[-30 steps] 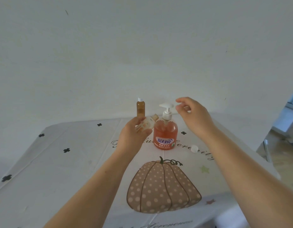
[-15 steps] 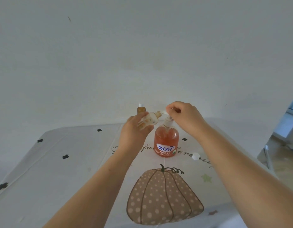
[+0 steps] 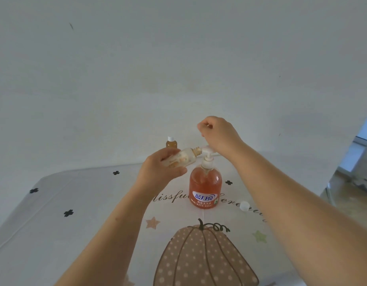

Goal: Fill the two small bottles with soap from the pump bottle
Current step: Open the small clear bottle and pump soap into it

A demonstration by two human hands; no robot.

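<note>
Two hands are up over a table (image 3: pixel 79 234). The left hand (image 3: pixel 161 171) grips a small see-through bottle (image 3: pixel 185 159), with fingers and thumb wrapped round its lower end. That bottle is tipped on its side. Its open mouth points away from the left hand, right up against the white spout of the pump bottle (image 3: pixel 205 185). The pump bottle stands upright just to the right of the left hand and is full of orange soap. The right hand (image 3: pixel 219 135) is higher up, above the pump top, with its fingers curled into a loose fist. I cannot tell if its wrist touches the pump top. A second small bottle (image 3: pixel 171 143) with a white top stands upright just behind the left hand, and it has brown stuff in it. A little white cap (image 3: pixel 244 205) lies on the table below the right arm, well apart from the left hand. A spotty pumpkin picture (image 3: pixel 201 259) is on the table top between the two arms
</note>
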